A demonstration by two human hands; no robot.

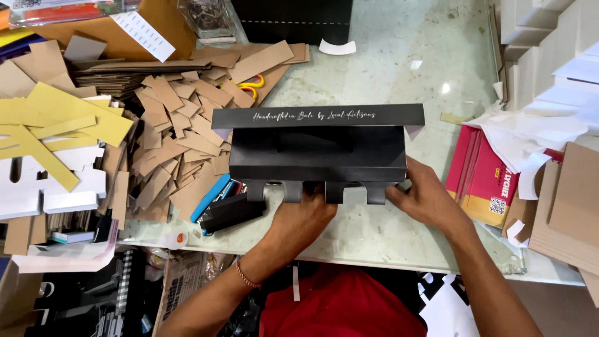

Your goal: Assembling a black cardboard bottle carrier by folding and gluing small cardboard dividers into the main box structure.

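Far left, a heap of yellow strips, then a pile of brown card scraps too many to count. One pair of scissors peeks out behind. One black box sits mid-surface, lid flap up, nothing visible inside, four tabs along its near edge. Left hand pinches a middle tab; right hand grasps the box's right corner. Red cartons stacked right.

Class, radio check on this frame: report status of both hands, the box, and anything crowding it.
Left hand and right hand both gripping black box at its flapped near edge. Box on table, lid open. Black stapler and cardboard scraps crowd left.
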